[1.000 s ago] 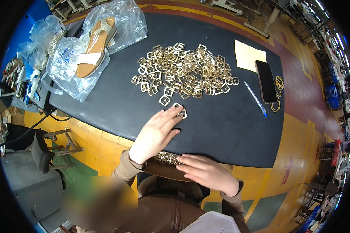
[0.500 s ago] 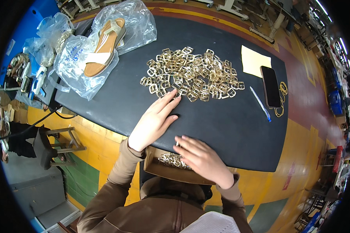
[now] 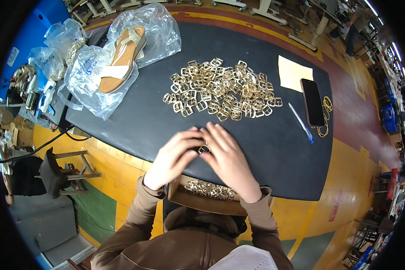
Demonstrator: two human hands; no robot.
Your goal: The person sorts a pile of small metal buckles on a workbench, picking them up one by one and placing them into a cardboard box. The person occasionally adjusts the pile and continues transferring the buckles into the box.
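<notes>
your left hand [image 3: 173,157] and right hand [image 3: 229,159] meet fingertip to fingertip, pinching one gold buckle [image 3: 204,148] over the black table [image 3: 135,121], likely for close handling, between the buckle heap [image 3: 220,90] and the box [image 3: 207,195] of buckles near you.

Small gold buckle [image 3: 204,148] mostly hidden between the blurred hands [image 3: 202,155]

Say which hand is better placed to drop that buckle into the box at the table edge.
Probably the right hand: it lies directly over the box and touches the buckle. The left hand sits further left.
</notes>
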